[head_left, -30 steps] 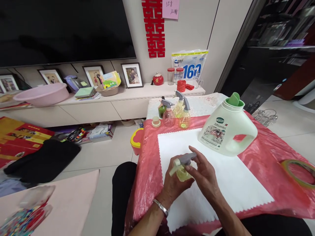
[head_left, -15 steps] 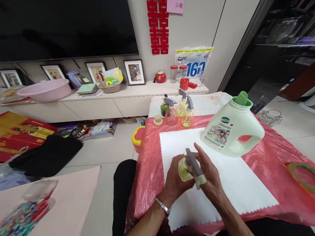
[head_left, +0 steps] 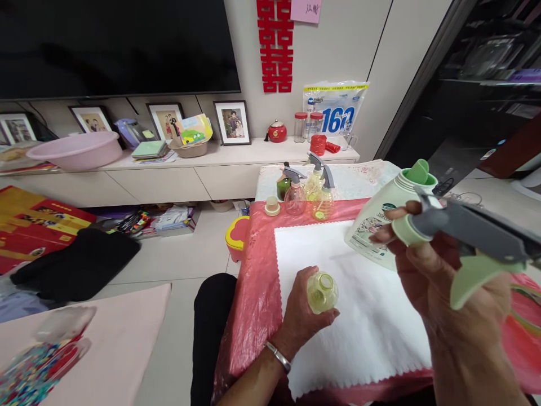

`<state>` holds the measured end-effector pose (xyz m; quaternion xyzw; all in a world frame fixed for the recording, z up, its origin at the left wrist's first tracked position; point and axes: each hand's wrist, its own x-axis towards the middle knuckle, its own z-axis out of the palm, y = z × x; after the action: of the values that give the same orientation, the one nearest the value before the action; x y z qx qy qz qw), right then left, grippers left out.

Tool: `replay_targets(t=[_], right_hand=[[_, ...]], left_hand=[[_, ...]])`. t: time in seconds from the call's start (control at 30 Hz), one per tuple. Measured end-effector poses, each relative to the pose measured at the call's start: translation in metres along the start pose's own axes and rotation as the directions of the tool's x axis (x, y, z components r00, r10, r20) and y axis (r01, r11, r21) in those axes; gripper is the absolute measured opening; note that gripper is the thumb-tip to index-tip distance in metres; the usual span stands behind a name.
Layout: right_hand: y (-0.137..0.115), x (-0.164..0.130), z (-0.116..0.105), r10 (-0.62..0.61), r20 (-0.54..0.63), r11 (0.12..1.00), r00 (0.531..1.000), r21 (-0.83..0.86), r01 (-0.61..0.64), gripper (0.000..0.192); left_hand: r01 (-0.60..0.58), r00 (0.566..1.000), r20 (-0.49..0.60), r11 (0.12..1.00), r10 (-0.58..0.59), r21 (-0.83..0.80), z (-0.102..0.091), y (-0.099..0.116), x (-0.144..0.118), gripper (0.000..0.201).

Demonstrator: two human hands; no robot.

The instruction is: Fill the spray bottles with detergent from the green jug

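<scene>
My left hand [head_left: 302,316] holds a small yellow-green spray bottle [head_left: 322,292] upright on the white cloth [head_left: 359,327]; the bottle's neck is bare, with no head on it. My right hand [head_left: 456,299] is raised close to the camera and grips the grey and light-green trigger spray head [head_left: 473,239], well above and to the right of the bottle. A large pale-green detergent jug [head_left: 380,217] with a green spout stands behind, partly hidden by my right hand.
Three spray bottles [head_left: 310,194] and a small cap [head_left: 272,206] stand at the far end of the red plastic table cover [head_left: 257,270]. A tape roll [head_left: 526,307] lies at the right edge. A low cabinet [head_left: 169,175] with photo frames and a pink basin [head_left: 76,149] lines the wall.
My right hand turned the trigger head on the bottle, then lifted it off and up to the right. My left hand kept hold of the bottle.
</scene>
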<state>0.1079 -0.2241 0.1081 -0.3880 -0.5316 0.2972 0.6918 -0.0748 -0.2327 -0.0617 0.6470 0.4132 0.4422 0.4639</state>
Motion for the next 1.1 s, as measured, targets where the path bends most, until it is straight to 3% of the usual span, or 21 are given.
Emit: replay_targets(t=[0.07, 0.13, 0.23, 0.33, 0.43, 0.53, 0.63, 0.67, 0.73, 0.87, 1.0, 1.1], right_hand=[[0.005, 0.015, 0.002, 0.043, 0.009, 0.986, 0.999, -0.16, -0.041, 0.049], [0.019, 0.025, 0.007, 0.165, 0.066, 0.933, 0.984, -0.335, -0.134, 0.048], [0.055, 0.036, 0.017, 0.365, 0.206, 0.841, 0.908, -0.491, -0.227, 0.037], [0.094, 0.043, 0.028, 0.579, 0.303, 0.728, 0.757, -0.609, -0.314, 0.028], [0.12, 0.045, 0.036, 0.746, 0.372, 0.631, 0.553, -0.662, -0.405, 0.032], [0.135, 0.044, 0.041, 0.831, 0.416, 0.552, 0.368, -0.692, -0.465, 0.036], [0.148, 0.04, 0.043, 0.87, 0.403, 0.493, 0.286, -0.742, -0.453, 0.038], [0.153, 0.038, 0.044, 0.876, 0.389, 0.48, 0.286, -0.762, -0.434, 0.038], [0.158, 0.035, 0.044, 0.87, 0.356, 0.473, 0.34, -0.798, -0.373, 0.037], [0.144, 0.027, 0.039, 0.727, 0.353, 0.532, 0.588, -0.832, -0.157, 0.034], [0.089, 0.015, 0.018, 0.395, 0.39, 0.62, 0.832, -0.781, 0.072, 0.04], [0.044, 0.006, -0.017, 0.042, 0.243, 0.631, 0.969, -0.759, 0.162, 0.038]], left_hand=[[-0.018, 1.0, -0.005, 1.0, 0.018, 0.014, 0.001, -0.003, 0.0, 0.083], [-0.049, 0.999, -0.015, 0.998, 0.05, 0.037, 0.003, -0.007, 0.0, 0.084], [-0.095, 0.995, -0.033, 0.992, 0.098, 0.083, 0.005, -0.014, 0.0, 0.087], [-0.104, 0.994, -0.032, 0.989, 0.108, 0.107, 0.006, -0.018, 0.0, 0.089], [-0.084, 0.996, -0.021, 0.991, 0.086, 0.108, 0.006, -0.018, 0.0, 0.09], [-0.063, 0.998, -0.024, 0.993, 0.066, 0.098, 0.007, -0.016, 0.0, 0.091], [-0.042, 0.999, -0.028, 0.995, 0.044, 0.088, 0.007, -0.013, 0.0, 0.092], [-0.034, 0.999, -0.028, 0.996, 0.036, 0.087, 0.006, -0.012, 0.0, 0.092], [-0.022, 0.999, -0.022, 0.996, 0.024, 0.087, 0.005, -0.011, 0.0, 0.092], [-0.052, 0.999, -0.011, 0.995, 0.053, 0.086, 0.003, -0.014, 0.0, 0.091], [-0.101, 0.994, -0.035, 0.988, 0.105, 0.117, 0.003, -0.021, -0.001, 0.09], [-0.106, 0.993, -0.044, 0.985, 0.113, 0.133, 0.003, -0.023, -0.002, 0.086]])
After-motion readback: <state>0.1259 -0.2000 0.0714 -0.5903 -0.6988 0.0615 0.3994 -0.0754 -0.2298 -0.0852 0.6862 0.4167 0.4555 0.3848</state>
